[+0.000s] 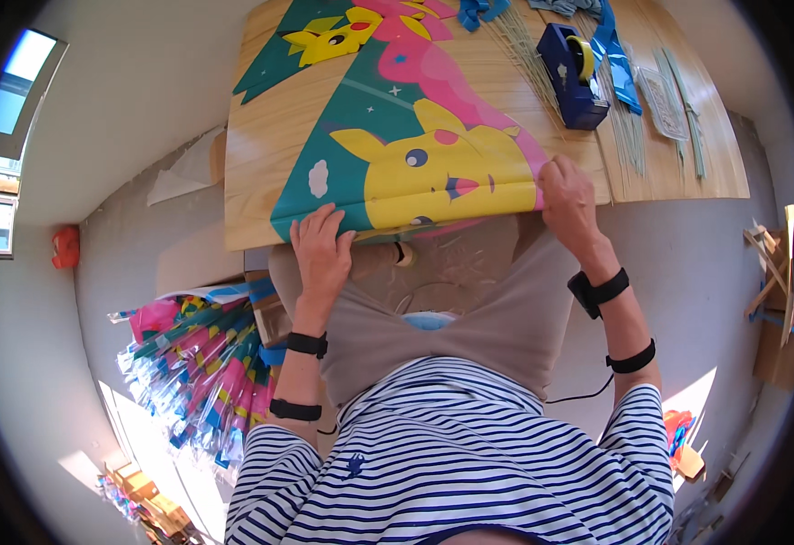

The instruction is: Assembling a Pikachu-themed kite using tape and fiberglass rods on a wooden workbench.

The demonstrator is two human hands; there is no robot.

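- Striped shirt (460, 454), navy and white, with taupe trousers (524, 318) beyond it.
- Left hand (322, 252): fingers laid fairly straight over the green corner of the printed sheet (397, 186); whether the thumb pinches the edge, we cannot tell.
- Right hand (569, 202): fingers curled, gripping the sheet's pink edge at the near right corner.
- Printed sheet: green, pink and yellow, with a cartoon creature; we find it along the near edge of the wooden table (251, 163), creased near its front.
- Wrapped packages (202, 372), multicoloured, in a heap to our left, below table height.
- Tape dispenser (571, 77), navy, with a yellow roll; thin sticks (517, 45) lie just left of it, a clear plastic box (660, 104) to the right.
- Second printed sheet (324, 41), at the table's far left.
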